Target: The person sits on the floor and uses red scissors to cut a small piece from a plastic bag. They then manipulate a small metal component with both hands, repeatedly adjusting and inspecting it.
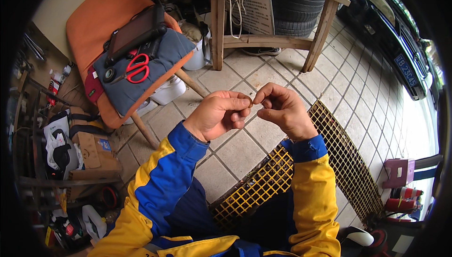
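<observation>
Your left grip [217, 112] clamps a tiny brownish bit [251, 103], too small to make out; your right grip [285, 111] hovers beside it, thumb and index finger apart.

The chair [92, 19] is orange, the scissor handles [137, 67] red, the sleeves [314, 186] yellow and blue, the grating [256, 181] yellow-gridded.

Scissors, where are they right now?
Head view, upper left: the scissors lie on the grey cloth over the orange chair, just below the tablet, left of the person's left hand.
</observation>
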Demonstrator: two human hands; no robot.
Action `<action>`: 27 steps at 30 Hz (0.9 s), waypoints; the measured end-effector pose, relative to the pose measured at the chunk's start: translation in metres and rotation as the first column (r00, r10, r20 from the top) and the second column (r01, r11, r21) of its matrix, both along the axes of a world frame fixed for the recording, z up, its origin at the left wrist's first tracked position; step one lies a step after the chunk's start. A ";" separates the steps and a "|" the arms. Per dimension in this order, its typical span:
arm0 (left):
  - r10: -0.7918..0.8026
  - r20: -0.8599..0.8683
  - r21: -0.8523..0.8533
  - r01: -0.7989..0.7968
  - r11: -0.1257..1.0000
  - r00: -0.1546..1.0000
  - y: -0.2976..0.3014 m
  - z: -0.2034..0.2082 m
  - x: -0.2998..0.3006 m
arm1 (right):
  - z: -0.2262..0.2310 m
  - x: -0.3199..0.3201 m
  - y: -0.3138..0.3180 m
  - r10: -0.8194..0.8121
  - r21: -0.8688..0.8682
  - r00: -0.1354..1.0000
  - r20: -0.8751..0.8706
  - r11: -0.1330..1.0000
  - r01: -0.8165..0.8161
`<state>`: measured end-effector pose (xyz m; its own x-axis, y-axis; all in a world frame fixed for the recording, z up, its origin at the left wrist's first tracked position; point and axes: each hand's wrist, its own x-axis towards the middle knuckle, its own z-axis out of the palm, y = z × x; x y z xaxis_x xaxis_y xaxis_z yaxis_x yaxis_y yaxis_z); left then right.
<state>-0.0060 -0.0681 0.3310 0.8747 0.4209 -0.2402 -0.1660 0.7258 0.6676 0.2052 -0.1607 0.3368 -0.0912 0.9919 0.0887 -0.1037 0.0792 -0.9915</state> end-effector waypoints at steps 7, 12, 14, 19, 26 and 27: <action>0.024 0.057 -0.182 -0.013 0.983 0.998 0.005 -0.008 0.000 | 0.003 -0.010 0.001 -0.078 0.041 0.996 -0.035 0.996 0.080; 0.032 0.044 -0.211 -0.022 0.977 0.999 0.005 -0.008 0.000 | 0.006 -0.011 0.001 -0.040 0.045 0.991 -0.126 0.998 0.046; 0.033 0.049 -0.226 -0.021 0.974 0.998 0.005 -0.008 0.000 | 0.006 -0.010 0.000 -0.054 0.059 0.991 -0.123 0.996 0.061; 0.039 0.065 -0.249 -0.021 0.968 0.997 0.006 -0.010 0.000 | 0.009 -0.004 -0.003 -0.062 0.042 0.998 0.003 0.997 0.062; 0.048 0.064 -0.241 -0.032 0.970 0.997 0.004 -0.010 0.000 | 0.005 -0.008 0.000 -0.130 0.131 0.991 0.015 0.983 0.127; 0.051 0.063 -0.237 -0.035 0.971 0.997 0.004 -0.010 0.000 | 0.004 -0.008 0.000 -0.151 0.115 0.988 0.008 0.982 0.149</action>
<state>-0.0061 -0.0639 0.3209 0.8746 0.3973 -0.2780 -0.2396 0.8525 0.4646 0.1974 -0.1610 0.3412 0.0556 0.9779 0.2017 -0.0653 0.2051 -0.9766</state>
